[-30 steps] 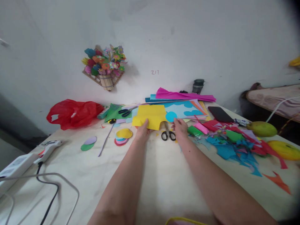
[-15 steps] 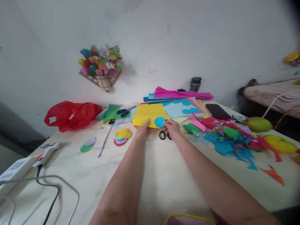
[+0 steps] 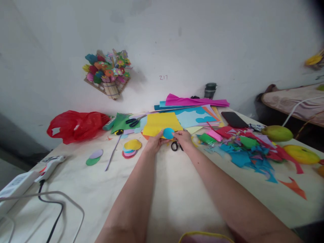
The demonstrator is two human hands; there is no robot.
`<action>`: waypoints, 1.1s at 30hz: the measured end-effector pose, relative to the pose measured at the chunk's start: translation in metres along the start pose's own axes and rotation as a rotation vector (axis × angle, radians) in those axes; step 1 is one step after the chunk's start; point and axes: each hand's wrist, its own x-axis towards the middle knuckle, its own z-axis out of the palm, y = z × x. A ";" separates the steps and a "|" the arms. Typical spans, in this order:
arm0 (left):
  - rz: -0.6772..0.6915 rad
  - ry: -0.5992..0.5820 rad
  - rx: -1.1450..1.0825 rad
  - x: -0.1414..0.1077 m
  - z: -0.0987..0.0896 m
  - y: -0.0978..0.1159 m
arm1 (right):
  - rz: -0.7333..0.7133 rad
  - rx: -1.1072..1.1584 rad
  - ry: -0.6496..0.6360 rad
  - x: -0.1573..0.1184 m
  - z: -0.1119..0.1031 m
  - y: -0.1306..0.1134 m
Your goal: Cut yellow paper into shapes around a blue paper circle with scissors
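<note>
My left hand (image 3: 153,143) is closed on the near edge of a yellow paper sheet (image 3: 161,121), thumb on top and fingers underneath. Between the fingertips of my right hand (image 3: 184,139) is the right edge of a blue paper circle (image 3: 168,133), which lies over the sheet's near edge. The circle's left side reaches my left thumb; whether the thumb presses on it I cannot tell. Below the right hand lie scissors with black handles (image 3: 174,146), partly hidden by that hand. To the left sits a small pile of coloured paper circles (image 3: 133,145), a yellow one on top.
Purple and green paper circles (image 3: 95,157) lie farther left, near a power strip (image 3: 52,167) with cables. A red plastic bag (image 3: 78,126) and dark-handled scissors (image 3: 133,121) are behind. At right are paper scraps (image 3: 240,157), a phone (image 3: 234,119) and mangoes (image 3: 277,133).
My right hand has shifted the blue circle left along the yellow sheet's near edge, bringing it up to my left thumb. The left hand keeps its hold on the sheet.
</note>
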 end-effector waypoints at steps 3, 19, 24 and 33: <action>-0.001 -0.008 0.035 0.000 -0.001 -0.001 | -0.003 -0.005 0.001 0.000 0.000 0.000; 0.025 0.103 0.081 -0.002 0.003 -0.003 | 0.186 0.110 -0.077 -0.013 -0.002 -0.022; 0.038 0.091 0.047 -0.003 0.003 -0.003 | 0.294 0.265 -0.148 -0.023 0.002 -0.028; 0.040 0.098 0.020 -0.004 0.007 0.000 | 0.228 0.236 0.000 -0.019 0.008 -0.020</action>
